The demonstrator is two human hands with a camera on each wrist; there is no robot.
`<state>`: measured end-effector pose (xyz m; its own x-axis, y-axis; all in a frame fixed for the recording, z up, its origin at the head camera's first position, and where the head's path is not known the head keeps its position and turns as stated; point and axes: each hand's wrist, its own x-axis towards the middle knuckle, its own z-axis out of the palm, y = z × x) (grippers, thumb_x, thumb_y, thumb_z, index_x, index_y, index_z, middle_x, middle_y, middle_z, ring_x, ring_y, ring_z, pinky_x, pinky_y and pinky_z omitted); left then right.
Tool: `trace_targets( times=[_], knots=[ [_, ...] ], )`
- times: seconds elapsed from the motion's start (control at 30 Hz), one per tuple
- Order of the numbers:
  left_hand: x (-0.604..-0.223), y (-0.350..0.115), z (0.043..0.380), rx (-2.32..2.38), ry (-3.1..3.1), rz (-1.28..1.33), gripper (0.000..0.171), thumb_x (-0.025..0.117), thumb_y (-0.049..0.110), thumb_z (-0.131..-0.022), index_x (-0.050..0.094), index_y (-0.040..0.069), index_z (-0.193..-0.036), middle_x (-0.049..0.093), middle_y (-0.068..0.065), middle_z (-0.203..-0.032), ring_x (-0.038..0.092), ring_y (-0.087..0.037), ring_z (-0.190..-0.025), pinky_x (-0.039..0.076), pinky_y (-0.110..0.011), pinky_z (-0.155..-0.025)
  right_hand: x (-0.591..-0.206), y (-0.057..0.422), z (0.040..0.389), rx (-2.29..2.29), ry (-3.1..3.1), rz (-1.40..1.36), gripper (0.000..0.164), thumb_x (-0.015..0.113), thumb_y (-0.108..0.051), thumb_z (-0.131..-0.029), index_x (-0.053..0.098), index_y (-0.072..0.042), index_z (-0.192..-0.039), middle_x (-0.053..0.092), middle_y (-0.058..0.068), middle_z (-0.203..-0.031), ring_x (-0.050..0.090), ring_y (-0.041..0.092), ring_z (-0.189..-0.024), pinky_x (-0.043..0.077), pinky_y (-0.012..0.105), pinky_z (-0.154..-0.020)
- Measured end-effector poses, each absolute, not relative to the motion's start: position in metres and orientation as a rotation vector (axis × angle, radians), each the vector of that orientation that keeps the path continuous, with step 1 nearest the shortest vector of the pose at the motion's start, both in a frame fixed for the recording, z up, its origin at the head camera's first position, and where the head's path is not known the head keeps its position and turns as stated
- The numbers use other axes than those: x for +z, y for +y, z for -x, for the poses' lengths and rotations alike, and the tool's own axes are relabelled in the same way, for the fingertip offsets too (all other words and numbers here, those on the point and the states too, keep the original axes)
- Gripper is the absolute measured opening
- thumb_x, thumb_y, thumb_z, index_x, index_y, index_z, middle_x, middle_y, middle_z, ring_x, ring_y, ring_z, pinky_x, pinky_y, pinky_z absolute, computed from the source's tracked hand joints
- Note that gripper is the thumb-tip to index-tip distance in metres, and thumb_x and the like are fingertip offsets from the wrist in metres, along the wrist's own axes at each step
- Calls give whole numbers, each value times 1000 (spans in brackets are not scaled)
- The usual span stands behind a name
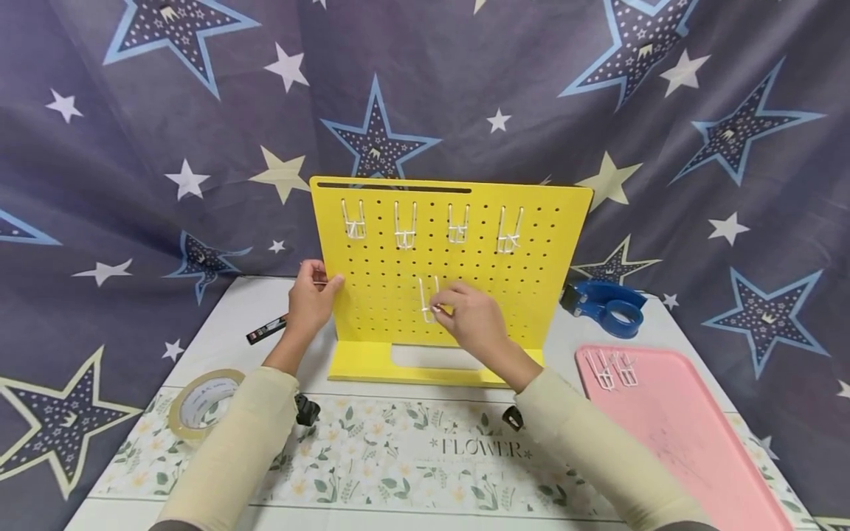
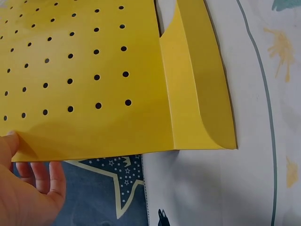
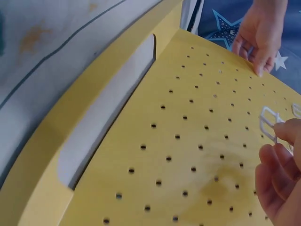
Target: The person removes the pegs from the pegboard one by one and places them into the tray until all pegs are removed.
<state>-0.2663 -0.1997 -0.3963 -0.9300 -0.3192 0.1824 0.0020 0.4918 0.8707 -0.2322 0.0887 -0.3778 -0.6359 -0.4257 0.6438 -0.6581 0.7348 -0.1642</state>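
A yellow pegboard (image 1: 392, 262) stands upright on its folded base. My left hand (image 1: 312, 299) grips its left edge; in the left wrist view the thumb (image 2: 8, 145) lies on the front and the other fingers are behind. Between thumb and fingers, my right hand (image 1: 473, 318) pinches a white wire hook (image 1: 423, 299) against the lower middle of the board. The right wrist view shows the hook's looped end (image 3: 262, 120) standing out from the perforated face. Whether its prongs sit in the holes, I cannot tell. Several similar hooks (image 1: 405, 228) hang in a row near the top.
On the right, a pink tray (image 1: 671, 428) carries more white hooks (image 1: 607, 372). A blue tape dispenser (image 1: 607, 306) sits behind it. To the left are a roll of tape (image 1: 178, 417) and a small black box (image 1: 267, 329). A star-patterned curtain (image 1: 465, 96) hangs behind the table.
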Motion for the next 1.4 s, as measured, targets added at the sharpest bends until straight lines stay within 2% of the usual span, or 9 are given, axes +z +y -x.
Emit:
trace_targets(
  times=[0.33, 0.63, 1.03, 1.27, 1.4],
  knots=[
    [-397, -201, 267, -1425, -2410, -263, 29, 62, 22, -102, 46, 10, -123, 62, -14, -118, 62, -30, -106, 52, -39, -90, -374, 147, 221, 646, -2526, -729, 5, 79, -14, -87, 79, -18, -90, 73, -1, -91, 68, 12, -71, 56, 29, -63],
    [-398, -200, 267, -1422, -2423, -273, 30, 63, 24, -102, 46, 10, -123, 62, -14, -118, 62, -30, -107, 52, -39, -90, -380, 208, 210, 662, -2668, -701, 6, 78, -12, -87, 79, -17, -90, 75, 1, -90, 67, 11, -68, 54, 28, -61],
    [-398, -200, 267, -1406, -2421, -264, 30, 63, 24, -102, 47, 9, -122, 62, -14, -119, 62, -30, -108, 52, -39, -91, -365, 287, 201, 609, -2788, -569, 7, 78, -14, -88, 79, -15, -94, 76, 4, -87, 67, 14, -72, 50, 25, -59],
    [-397, -199, 267, -1415, -2423, -280, 30, 63, 24, -102, 46, 10, -122, 62, -13, -119, 62, -29, -108, 52, -39, -91, -360, 330, 202, 552, -2819, -467, 8, 77, -14, -88, 79, -15, -95, 76, 8, -89, 60, 10, -65, 47, 26, -56],
    [-396, -198, 266, -1410, -2421, -279, 30, 63, 24, -102, 46, 10, -122, 62, -14, -119, 62, -29, -109, 51, -39, -91, -360, 352, 205, 525, -2838, -453, 7, 76, -18, -89, 79, -17, -95, 78, 6, -88, 63, 7, -65, 48, 28, -58]
  ],
)
